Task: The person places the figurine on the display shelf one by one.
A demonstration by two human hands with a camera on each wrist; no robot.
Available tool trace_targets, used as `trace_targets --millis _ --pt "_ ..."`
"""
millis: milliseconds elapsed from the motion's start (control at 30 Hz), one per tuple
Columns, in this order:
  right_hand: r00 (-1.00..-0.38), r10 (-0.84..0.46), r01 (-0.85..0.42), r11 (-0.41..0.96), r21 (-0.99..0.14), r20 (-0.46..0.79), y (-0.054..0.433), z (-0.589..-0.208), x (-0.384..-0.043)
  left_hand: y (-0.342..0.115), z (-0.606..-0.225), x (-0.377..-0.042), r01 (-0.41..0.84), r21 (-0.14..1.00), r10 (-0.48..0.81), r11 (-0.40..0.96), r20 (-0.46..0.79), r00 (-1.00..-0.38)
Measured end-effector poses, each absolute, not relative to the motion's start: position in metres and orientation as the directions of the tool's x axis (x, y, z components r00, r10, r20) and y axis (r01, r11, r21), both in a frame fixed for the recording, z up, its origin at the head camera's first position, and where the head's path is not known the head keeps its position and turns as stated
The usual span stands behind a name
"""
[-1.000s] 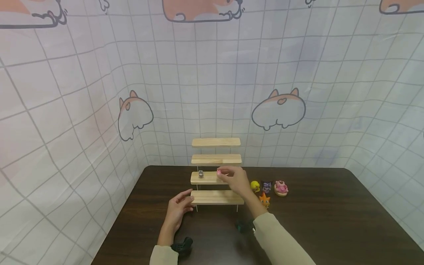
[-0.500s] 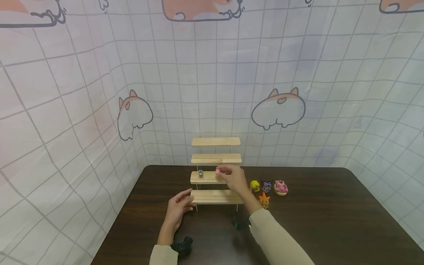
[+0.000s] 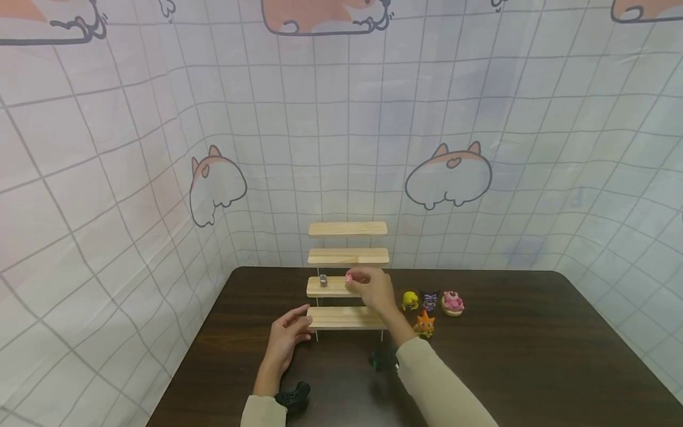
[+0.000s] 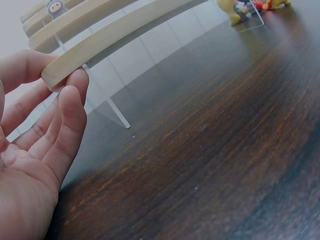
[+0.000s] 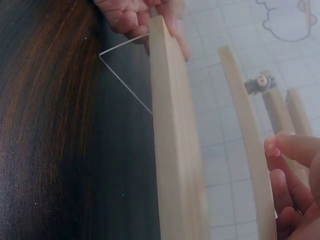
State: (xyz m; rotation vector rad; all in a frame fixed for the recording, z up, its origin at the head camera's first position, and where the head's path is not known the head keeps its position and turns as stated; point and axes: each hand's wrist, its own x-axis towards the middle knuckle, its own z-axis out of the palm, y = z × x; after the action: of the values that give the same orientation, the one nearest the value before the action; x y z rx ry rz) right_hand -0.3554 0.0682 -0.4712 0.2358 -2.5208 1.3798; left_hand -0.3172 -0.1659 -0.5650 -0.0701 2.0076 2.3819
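A tiered wooden display stand [image 3: 347, 318] with clear legs stands on the table. My left hand [image 3: 286, 337] grips the left end of its lowest board; in the left wrist view the thumb and fingers pinch that board end [image 4: 62, 67]. My right hand [image 3: 376, 292] pinches a small pink figurine [image 3: 349, 277] at the second board from the bottom. The right wrist view has the pink figurine [image 5: 271, 146] between thumb and fingertips, right beside that board's edge, mostly covered by the fingers. To its left on the same board stands a small grey figurine [image 3: 323, 280].
Right of the stand, a yellow figurine [image 3: 409, 300], a purple and black figurine [image 3: 429, 300], an orange figurine [image 3: 424, 324] and a pink figurine on a round base [image 3: 452, 303] stand on the dark table [image 3: 512, 356]. A patterned curtain [image 3: 341, 130] hangs behind.
My right hand has moved slightly left along the second board with the pink figurine. The left hand keeps its grip on the lowest board.
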Motion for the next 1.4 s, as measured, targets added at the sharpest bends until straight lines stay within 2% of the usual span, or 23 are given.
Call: trace_targets --millis 567,1400 --pt "-0.958 0.032 -0.205 0.614 -0.762 0.283 0.0628 -0.4727 -0.3541 -0.1649 -0.5649 -0.3173 -0.045 0.984 -0.014 -0.172 -0.049 -0.999" --pt "-0.952 0.026 -0.229 0.597 -0.768 0.304 0.0618 -0.4733 -0.3534 -0.1644 -0.5627 -0.3163 -0.052 0.985 -0.02 -0.163 -0.056 -0.998"
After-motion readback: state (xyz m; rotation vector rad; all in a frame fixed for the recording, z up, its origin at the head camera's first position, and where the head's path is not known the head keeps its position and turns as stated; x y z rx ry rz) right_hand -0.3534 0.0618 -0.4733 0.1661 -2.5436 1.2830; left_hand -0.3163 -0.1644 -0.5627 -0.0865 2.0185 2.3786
